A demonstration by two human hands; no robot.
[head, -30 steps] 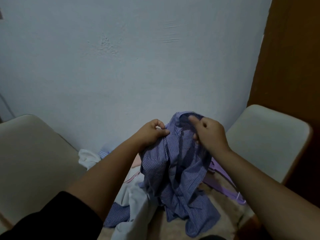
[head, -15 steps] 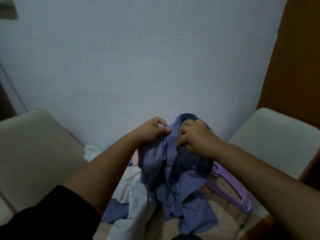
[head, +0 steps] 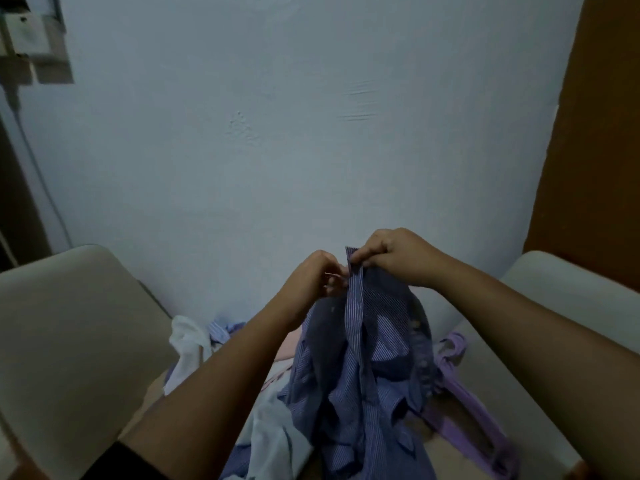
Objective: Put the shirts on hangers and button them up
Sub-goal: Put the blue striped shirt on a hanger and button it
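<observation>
Striped shirt (head: 360, 341) between pinching left hand (head: 311, 277), right hand (head: 394, 258); buttons indistinct.

1. Looks like a room in a home: plain pale painted wall (head: 311, 133) ahead, brown wooden door or panel (head: 595, 133) at the right edge.
2. Flanked by two cream cushioned chairs, one at left (head: 69, 341), one at right (head: 561, 282).
3. Strewn between them with laundry: striped shirt (head: 363, 368), white garment (head: 188, 344), purple hanger (head: 464, 403).
4. Fitted with a white wall box (head: 27, 39) and cable in the upper left corner.
</observation>
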